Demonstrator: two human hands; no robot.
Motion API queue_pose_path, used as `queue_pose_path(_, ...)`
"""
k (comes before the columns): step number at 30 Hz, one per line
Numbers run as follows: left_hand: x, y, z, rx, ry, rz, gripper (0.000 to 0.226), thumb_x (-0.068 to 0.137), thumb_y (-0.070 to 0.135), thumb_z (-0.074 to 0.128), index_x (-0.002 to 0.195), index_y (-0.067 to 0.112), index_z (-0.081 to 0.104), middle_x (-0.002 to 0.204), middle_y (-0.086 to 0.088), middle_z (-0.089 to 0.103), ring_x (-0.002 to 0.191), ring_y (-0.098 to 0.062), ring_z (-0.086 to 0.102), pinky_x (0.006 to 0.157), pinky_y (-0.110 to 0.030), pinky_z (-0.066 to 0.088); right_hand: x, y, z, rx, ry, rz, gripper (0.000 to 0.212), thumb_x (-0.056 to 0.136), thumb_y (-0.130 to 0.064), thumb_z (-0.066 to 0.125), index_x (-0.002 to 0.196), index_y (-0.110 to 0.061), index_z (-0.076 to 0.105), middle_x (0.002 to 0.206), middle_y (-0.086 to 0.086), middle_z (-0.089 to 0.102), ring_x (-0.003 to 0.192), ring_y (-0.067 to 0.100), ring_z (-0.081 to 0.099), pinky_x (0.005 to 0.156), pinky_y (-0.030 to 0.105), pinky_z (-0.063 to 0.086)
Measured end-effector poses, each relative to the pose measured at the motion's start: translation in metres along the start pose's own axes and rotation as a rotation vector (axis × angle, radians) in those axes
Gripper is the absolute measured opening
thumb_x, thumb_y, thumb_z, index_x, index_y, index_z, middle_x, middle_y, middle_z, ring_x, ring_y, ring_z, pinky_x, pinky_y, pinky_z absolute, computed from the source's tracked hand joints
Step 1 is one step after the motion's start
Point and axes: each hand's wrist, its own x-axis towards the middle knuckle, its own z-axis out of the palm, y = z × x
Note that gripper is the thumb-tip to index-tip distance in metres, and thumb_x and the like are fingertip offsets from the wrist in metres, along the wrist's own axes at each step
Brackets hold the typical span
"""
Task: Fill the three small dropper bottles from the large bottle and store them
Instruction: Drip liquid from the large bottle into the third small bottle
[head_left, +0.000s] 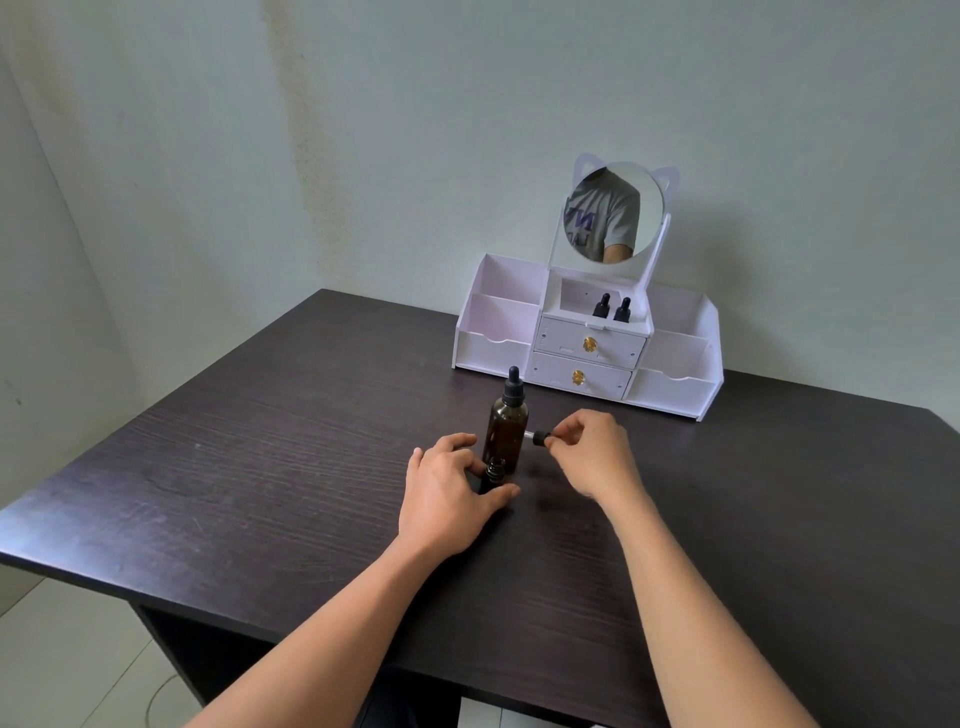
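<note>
Dark wood-grain bench (260, 441) carries all items. Both forearms extend forward from the lower edge of the view and converge near the bench centre.

Left hand (451, 496): resting on the bench, palm down, thumb and fingers curled round the small bottle (493, 474). This bottle stands upright with its threaded neck uncapped.

Right hand (592, 453): fingertips pinching the dropper cap (540, 438). The cap is held roughly horizontal, glass tube pointing left toward the large bottle (506, 428).

Large bottle: amber glass, upright, black dropper top fitted. It stands just behind the small bottle, between the two hands. Liquid level in either bottle cannot be determined.

White organiser (493, 353): positioned at the rear of the bench, well apart from the hands. Its upper centre compartment, below the round mirror (613, 218), holds two small dropper bottles (601, 306), capped and side by side. Both drawers (561, 340) beneath are closed.
</note>
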Motion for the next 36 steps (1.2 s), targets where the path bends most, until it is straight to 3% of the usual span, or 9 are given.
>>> queue_pose_path(9,0.001,0.001,0.000,0.022,0.002,-0.004,0.033,0.073,0.058,0.078,0.086,0.028,0.069,0.144,0.012,0.048,0.132,-0.009,0.041,0.121,-0.046,0.016,0.003,0.001,0.015,-0.188,-0.038,-0.022,0.016,0.091,-0.029,0.070,0.106,-0.028,0.062,0.103,-0.005,0.066,0.091,0.017,0.062,0.069,0.031,0.048)
queue_pose_path(14,0.001,0.000,0.000,0.019,0.001,-0.003,0.034,0.073,0.059,0.077,0.086,0.029,0.069,0.144,0.012,0.048,0.132,-0.009,0.041,0.121,-0.046,0.016,0.002,-0.013,0.003,-0.045,0.088,-0.140,0.019,0.094,-0.029,0.066,0.111,-0.022,0.066,0.102,-0.006,0.068,0.091,0.012,0.064,0.076,0.031,0.054)
queue_pose_path(17,0.001,-0.001,0.001,0.024,-0.003,-0.009,0.036,0.073,0.060,0.077,0.087,0.028,0.070,0.144,0.013,0.047,0.133,-0.010,0.040,0.122,-0.046,0.015,0.001,-0.035,-0.007,0.150,0.170,-0.256,0.016,0.096,-0.032,0.063,0.103,-0.018,0.070,0.095,-0.005,0.070,0.084,0.007,0.063,0.076,0.024,0.053)
queue_pose_path(20,0.002,-0.001,0.001,0.022,-0.010,0.001,0.038,0.073,0.061,0.076,0.089,0.027,0.071,0.145,0.012,0.047,0.133,-0.010,0.041,0.121,-0.047,0.016,0.001,-0.056,-0.014,0.201,0.143,-0.345,0.018,0.093,-0.035,0.067,0.097,-0.018,0.073,0.086,-0.006,0.066,0.076,0.003,0.060,0.067,0.014,0.046)
queue_pose_path(26,0.001,0.000,0.000,0.014,-0.019,-0.009,0.037,0.075,0.060,0.075,0.090,0.027,0.071,0.146,0.013,0.046,0.135,-0.010,0.039,0.122,-0.046,0.014,0.006,-0.067,-0.014,0.134,0.115,-0.364,0.009,0.092,-0.028,0.069,0.091,-0.019,0.072,0.076,-0.010,0.063,0.071,0.003,0.060,0.070,0.026,0.053)
queue_pose_path(31,0.001,-0.001,0.000,0.008,-0.021,-0.006,0.036,0.075,0.060,0.075,0.090,0.028,0.070,0.146,0.013,0.046,0.135,-0.010,0.038,0.122,-0.046,0.014,0.007,-0.068,-0.012,0.085,0.110,-0.379,0.011,0.096,-0.020,0.063,0.089,-0.015,0.069,0.073,-0.011,0.059,0.068,0.002,0.055,0.066,0.019,0.042)
queue_pose_path(36,0.002,-0.001,0.001,0.012,-0.024,-0.009,0.035,0.075,0.061,0.075,0.089,0.029,0.070,0.146,0.013,0.045,0.135,-0.009,0.038,0.122,-0.046,0.013,0.007,-0.069,-0.014,0.133,0.115,-0.359,0.007,0.091,-0.024,0.070,0.089,-0.018,0.070,0.070,-0.010,0.060,0.065,0.003,0.057,0.064,0.020,0.047)
